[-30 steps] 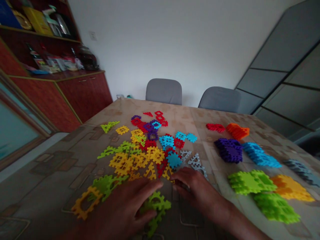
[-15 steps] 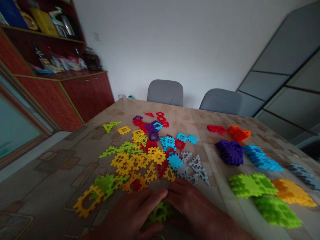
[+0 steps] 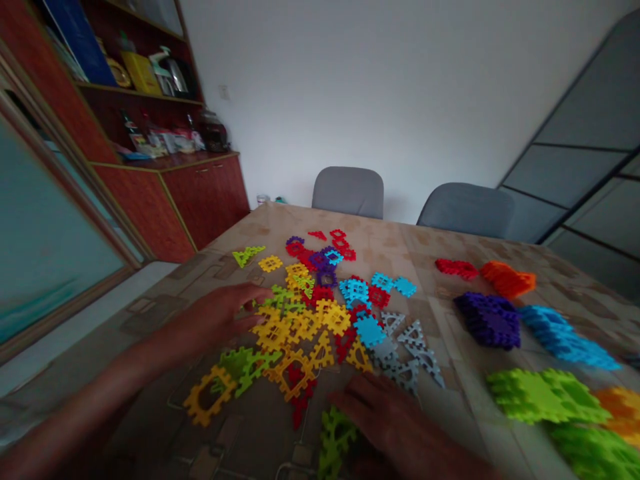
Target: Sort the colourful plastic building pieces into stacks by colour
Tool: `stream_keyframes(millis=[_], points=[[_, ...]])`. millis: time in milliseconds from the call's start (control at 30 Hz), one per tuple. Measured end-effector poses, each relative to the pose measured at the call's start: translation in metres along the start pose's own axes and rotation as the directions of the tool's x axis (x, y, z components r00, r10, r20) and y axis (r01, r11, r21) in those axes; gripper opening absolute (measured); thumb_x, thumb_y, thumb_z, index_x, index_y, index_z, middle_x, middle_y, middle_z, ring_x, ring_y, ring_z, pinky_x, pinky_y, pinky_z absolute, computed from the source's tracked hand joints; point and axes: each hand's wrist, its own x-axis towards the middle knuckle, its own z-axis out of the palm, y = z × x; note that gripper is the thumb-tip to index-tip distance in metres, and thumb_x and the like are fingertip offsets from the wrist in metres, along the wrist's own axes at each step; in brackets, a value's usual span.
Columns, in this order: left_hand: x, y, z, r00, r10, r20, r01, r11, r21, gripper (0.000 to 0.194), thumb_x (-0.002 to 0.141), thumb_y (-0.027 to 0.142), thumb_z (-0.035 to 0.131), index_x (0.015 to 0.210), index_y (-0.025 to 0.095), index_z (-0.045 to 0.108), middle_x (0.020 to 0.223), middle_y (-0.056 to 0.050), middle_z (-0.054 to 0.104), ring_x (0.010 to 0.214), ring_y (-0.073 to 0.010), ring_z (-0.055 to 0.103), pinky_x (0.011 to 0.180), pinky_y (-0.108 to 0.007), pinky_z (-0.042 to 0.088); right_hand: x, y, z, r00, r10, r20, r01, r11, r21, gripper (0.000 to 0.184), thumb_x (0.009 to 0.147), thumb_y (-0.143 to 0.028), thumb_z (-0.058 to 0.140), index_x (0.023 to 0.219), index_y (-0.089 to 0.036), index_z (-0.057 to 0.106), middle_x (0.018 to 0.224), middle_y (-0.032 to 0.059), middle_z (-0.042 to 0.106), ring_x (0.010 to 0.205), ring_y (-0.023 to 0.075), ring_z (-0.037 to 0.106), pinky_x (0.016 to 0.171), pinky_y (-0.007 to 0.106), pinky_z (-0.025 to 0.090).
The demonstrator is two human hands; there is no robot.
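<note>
My left hand (image 3: 233, 313) reaches over the pile's left side. Its thumb and fingers are apart around the end of a lime green piece (image 3: 285, 300), beside yellow interlocking tiles (image 3: 274, 330). Close to the table's near edge, my right hand (image 3: 375, 410) is curled over lime green interlocking pieces (image 3: 336, 433), covering part of them. Just ahead of it lie a yellow triangle (image 3: 359, 357) and grey triangles (image 3: 407, 377). A red piece (image 3: 303, 397) points toward me between the hands, partly under an orange-yellow frame tile (image 3: 293, 375).
Sorted stacks stand on the right: red (image 3: 456, 269), orange (image 3: 507, 278), purple (image 3: 489, 320), blue (image 3: 567, 337), lime green (image 3: 545, 395) and orange-yellow (image 3: 623, 410). Two grey chairs (image 3: 349, 192) are behind the table (image 3: 400, 240). A wooden cabinet (image 3: 207, 207) stands at the left.
My left hand has left the right hand and swung out to the pile's left side. The right hand stays at the lime green pieces. The view has shifted left.
</note>
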Motion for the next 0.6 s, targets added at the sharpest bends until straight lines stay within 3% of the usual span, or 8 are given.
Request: stream_keyframes(millis=[67,167,267,367,467,600], points=[[-0.01,-0.009,-0.004,0.999,-0.018,0.036,0.016,0.997,0.079,0.03,0.091,0.032,0.059,0.118,0.022,0.068,0.111,0.002,0.075,0.094,-0.0239,0.073,0.08,-0.029,0.056,0.005,0.0,0.005,1.0,0.009,0.011,-0.009,1.0,-0.021,0.063,0.08,-0.017,0.081,0.139,-0.019,0.058,0.128,0.0117,0.066,0.115,0.0322,0.062,0.1,0.045,0.051],[-0.027,-0.003,0.002,0.992,-0.001,0.13,-0.014,0.994,0.112,0.035,0.082,0.026,0.067,0.117,0.026,0.067,0.109,0.007,0.075,0.097,-0.0231,0.074,0.082,-0.028,0.056,0.011,0.002,0.01,0.999,0.041,0.005,-0.041,0.999,-0.032,0.052,0.083,-0.013,0.075,0.133,-0.018,0.062,0.124,0.0109,0.067,0.115,0.0317,0.062,0.1,0.045,0.051],[-0.032,0.009,0.012,0.986,0.035,0.16,-0.05,0.995,0.088,0.047,0.075,0.02,0.071,0.121,0.028,0.067,0.124,0.002,0.072,0.11,-0.0257,0.071,0.092,-0.032,0.055,0.013,0.003,0.011,0.997,0.08,0.011,-0.08,0.997,-0.022,0.047,0.081,-0.009,0.073,0.127,-0.018,0.065,0.122,0.0099,0.068,0.114,0.0313,0.063,0.101,0.045,0.05],[-0.028,0.015,0.019,0.982,0.056,0.178,-0.068,0.996,0.061,0.048,0.073,0.019,0.071,0.121,0.026,0.066,0.126,-0.002,0.071,0.111,-0.0259,0.07,0.094,-0.032,0.055,0.012,0.003,0.008,0.992,0.128,0.008,-0.128,0.992,-0.006,0.047,0.08,-0.005,0.07,0.125,-0.018,0.066,0.121,0.009,0.069,0.114,0.0303,0.063,0.101,0.043,0.051],[-0.029,0.012,0.028,0.984,0.079,0.157,-0.093,0.992,0.084,0.054,0.073,0.019,0.07,0.126,0.027,0.064,0.133,-0.003,0.069,0.118,-0.0291,0.067,0.099,-0.037,0.053,0.007,0.004,0.002,0.99,0.137,0.011,-0.137,0.99,0.012,0.053,0.08,-0.005,0.07,0.131,-0.018,0.064,0.125,0.0098,0.068,0.117,0.0299,0.062,0.104,0.043,0.049],[-0.036,-0.002,0.048,0.99,0.088,0.109,-0.101,0.988,0.121,0.069,0.072,0.02,0.068,0.14,0.03,0.056,0.142,-0.005,0.064,0.124,-0.0351,0.063,0.103,-0.048,0.05,0.0,0.008,-0.005,0.99,0.141,0.004,-0.141,0.99,0.014,0.07,0.073,-0.018,0.085,0.138,-0.018,0.059,0.134,0.0135,0.064,0.121,0.0331,0.059,0.106,0.047,0.046]])
